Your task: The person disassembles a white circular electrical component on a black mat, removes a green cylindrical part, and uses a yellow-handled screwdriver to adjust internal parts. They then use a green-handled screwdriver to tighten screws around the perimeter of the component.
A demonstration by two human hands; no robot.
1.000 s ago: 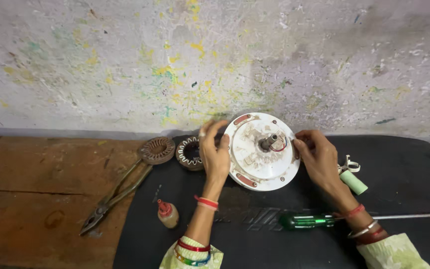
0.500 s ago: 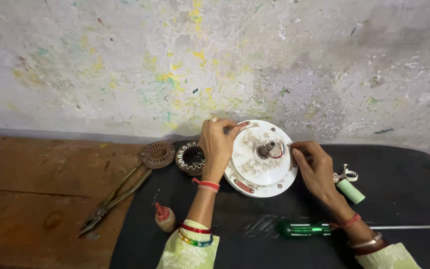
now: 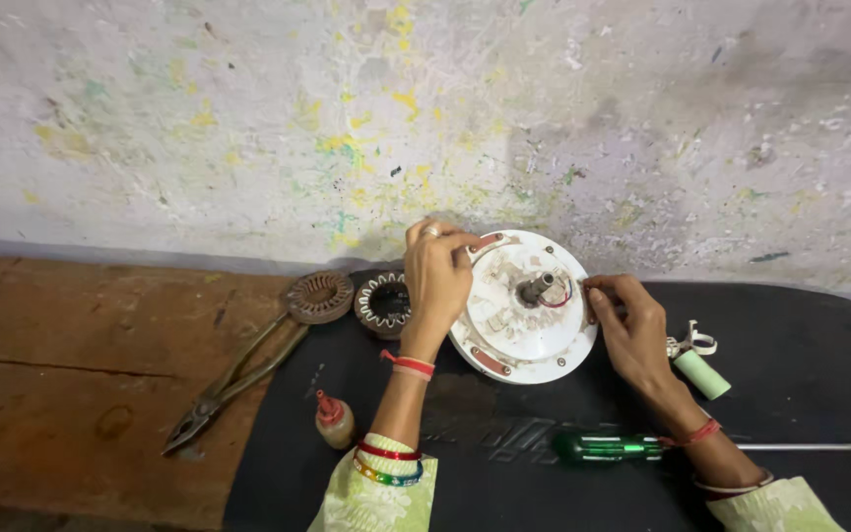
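A round white motor housing [image 3: 524,310] is being held tilted up off a black mat [image 3: 800,394], near the mat's back edge and close to the paint-flecked wall [image 3: 248,118]. It is being gripped from both sides: the left hand [image 3: 437,276] is clamped on its upper left rim, fingers curled over the edge, while the right hand [image 3: 627,320] is pinched onto the right rim, thumb and fingertips closed on it. The housing's flat face is being turned toward the camera, and its short metal shaft [image 3: 536,288] is pointing up and outward from the centre, so the axis is running between the two hands, about equally near to each. A thin red wire [image 3: 561,299] is curling beside the shaft.

Just left of the housing, partly behind the left wrist, a toothed winding core [image 3: 384,303] is lying at the mat's back left corner, and a brown ringed disc [image 3: 319,296] is resting beside it on the wooden floor [image 3: 71,374]. Long pliers [image 3: 233,379] are stretching from that disc toward the front left. A small red-capped bottle [image 3: 333,422] is standing near the mat's left edge. A green-handled screwdriver [image 3: 642,447] is lying along the front of the mat, under the right forearm, and a pale green roll [image 3: 701,372] is sitting just right of the right hand. Open mat is being left toward the right edge and in front of the housing.
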